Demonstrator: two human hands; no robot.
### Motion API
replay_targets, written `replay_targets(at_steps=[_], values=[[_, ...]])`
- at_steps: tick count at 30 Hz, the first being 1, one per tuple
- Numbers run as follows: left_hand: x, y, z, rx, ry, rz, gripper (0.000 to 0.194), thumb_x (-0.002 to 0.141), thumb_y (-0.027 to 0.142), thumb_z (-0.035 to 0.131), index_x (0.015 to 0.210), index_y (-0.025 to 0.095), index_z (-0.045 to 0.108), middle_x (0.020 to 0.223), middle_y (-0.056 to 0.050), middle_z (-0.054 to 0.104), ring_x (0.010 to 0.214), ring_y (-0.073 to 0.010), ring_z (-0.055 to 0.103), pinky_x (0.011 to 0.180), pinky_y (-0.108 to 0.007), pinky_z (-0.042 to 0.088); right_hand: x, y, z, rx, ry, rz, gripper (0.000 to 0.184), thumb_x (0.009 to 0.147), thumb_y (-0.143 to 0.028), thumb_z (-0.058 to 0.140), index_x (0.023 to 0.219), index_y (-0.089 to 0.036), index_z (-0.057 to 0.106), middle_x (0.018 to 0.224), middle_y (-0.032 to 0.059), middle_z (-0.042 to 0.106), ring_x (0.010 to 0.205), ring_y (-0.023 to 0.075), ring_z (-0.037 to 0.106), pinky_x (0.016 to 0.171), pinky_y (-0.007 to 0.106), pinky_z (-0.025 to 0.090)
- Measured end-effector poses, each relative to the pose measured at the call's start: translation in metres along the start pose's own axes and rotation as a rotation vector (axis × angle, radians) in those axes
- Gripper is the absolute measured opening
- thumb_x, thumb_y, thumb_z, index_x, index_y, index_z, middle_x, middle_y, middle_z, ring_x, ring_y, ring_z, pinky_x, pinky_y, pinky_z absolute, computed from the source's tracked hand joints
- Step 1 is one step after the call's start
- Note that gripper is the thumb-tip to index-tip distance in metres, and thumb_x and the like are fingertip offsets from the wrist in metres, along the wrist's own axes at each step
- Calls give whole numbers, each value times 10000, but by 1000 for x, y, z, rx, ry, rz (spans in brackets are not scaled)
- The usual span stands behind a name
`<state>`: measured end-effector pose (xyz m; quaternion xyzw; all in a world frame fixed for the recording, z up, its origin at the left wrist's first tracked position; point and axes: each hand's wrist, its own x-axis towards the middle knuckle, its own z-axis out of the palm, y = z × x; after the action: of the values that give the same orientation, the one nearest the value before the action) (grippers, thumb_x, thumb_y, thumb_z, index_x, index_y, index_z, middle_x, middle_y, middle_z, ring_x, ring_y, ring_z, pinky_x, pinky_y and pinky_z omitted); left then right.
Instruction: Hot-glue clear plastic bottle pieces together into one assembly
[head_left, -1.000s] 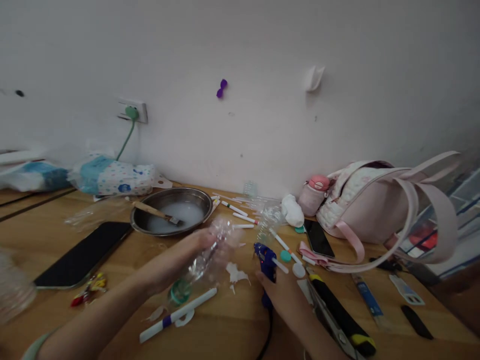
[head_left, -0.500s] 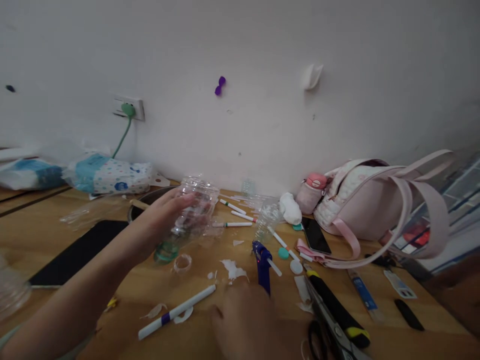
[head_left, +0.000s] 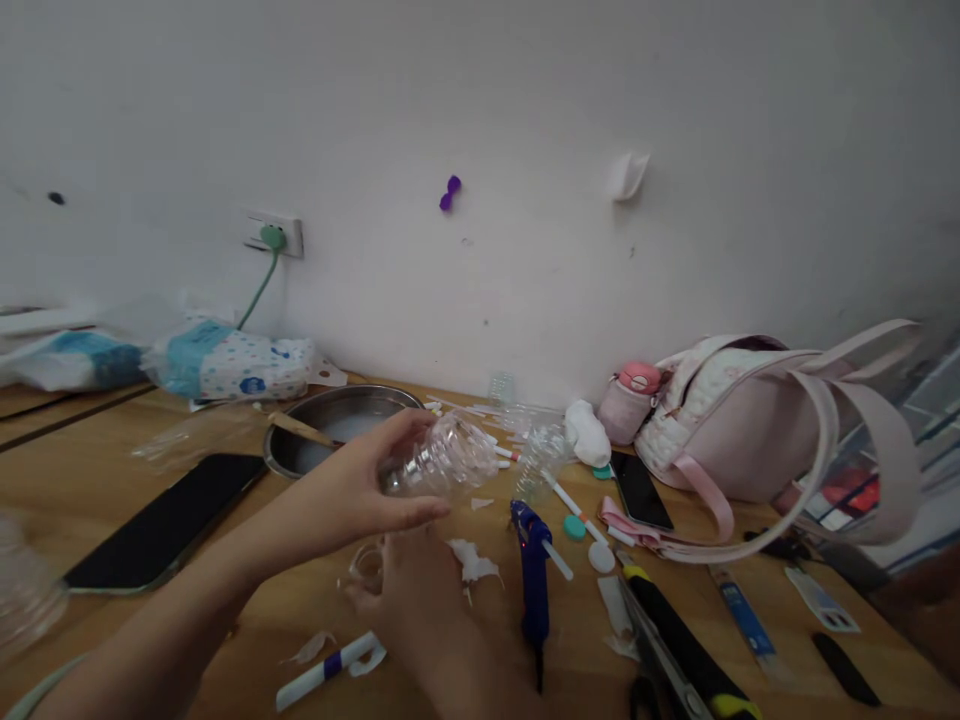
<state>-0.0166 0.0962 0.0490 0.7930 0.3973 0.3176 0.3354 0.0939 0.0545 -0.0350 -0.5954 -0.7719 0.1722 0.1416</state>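
A clear, ribbed plastic bottle (head_left: 457, 455) lies on its side in my left hand (head_left: 382, 470), fingers behind it and thumb along its near side. Below it, my right hand (head_left: 427, 600) reaches up close to the left thumb. Its fingers are blurred and partly hidden, so a grip does not show. Beside its thumb is a clear plastic ring (head_left: 366, 562); whether they touch I cannot tell. A blue glue gun (head_left: 534, 580) with a white glue stick lies to the right. A white marker with a purple band (head_left: 330, 668) lies in front, partly covered by the right hand.
Behind my left hand sits a metal bowl (head_left: 352, 398) with a wooden-handled tool (head_left: 304, 430). A black tablet-like slab (head_left: 169, 525) lies left. Scissors (head_left: 664, 650), a black-and-yellow cutter (head_left: 679, 635), a phone (head_left: 641, 490) and a pink bag (head_left: 735, 430) occupy the right side.
My left hand has brought the bottle right and nearer, turning it sideways and uncovering the bowl. My right hand has moved up and left from beside the glue gun. The view has tilted up slightly.
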Motion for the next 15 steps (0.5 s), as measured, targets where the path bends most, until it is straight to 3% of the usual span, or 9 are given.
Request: replay_targets(at_steps=[6,11,15], values=[[0,8,6,172,-48,-4,667,687,498,702,1248,272,422,1277,-92,570,1166,-317,531,992,-489,420,-8,0,3,41,-35,33,497,673,-230,594,1145,-84,538,981,147,686,871,326,659,748,445,541],[1,6,6,400,68,72,654,691,534,687,1246,253,486,1203,-104,633,1058,-359,574,922,-519,425,-31,-4,-15,18,-129,70,425,613,-209,694,1012,-85,616,1002,179,682,932,330,645,813,419,524],[4,3,6,539,107,156,578,734,500,668,1217,216,526,1209,-122,646,1085,-370,583,963,-537,363,-63,0,-32,66,-149,176,459,557,-304,731,988,-179,637,957,117,691,913,352,638,806,469,505]])
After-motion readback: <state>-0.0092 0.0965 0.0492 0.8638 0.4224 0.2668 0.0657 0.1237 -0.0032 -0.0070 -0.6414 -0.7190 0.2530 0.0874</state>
